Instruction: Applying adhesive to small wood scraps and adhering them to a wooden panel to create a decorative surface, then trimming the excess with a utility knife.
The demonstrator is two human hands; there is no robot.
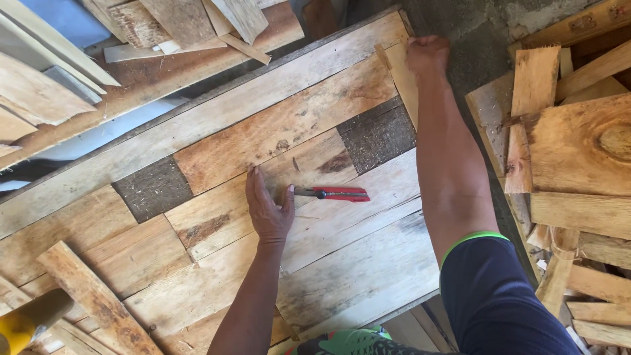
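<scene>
On plank panel (pixel 315 98): left hand (pixel 268 209) flat, open, beside red knife (pixel 332 193); right hand (pixel 427 54) fisted on slat (pixel 402 75), fingers hidden

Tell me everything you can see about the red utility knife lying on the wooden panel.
The utility knife has a slim red body with a dark part along it and a short metal blade tip pointing left. It lies flat, roughly level across the picture, on a pale plank of the wooden panel. The left hand rests flat beside it, thumb nearly at the blade end; contact cannot be told.
</scene>
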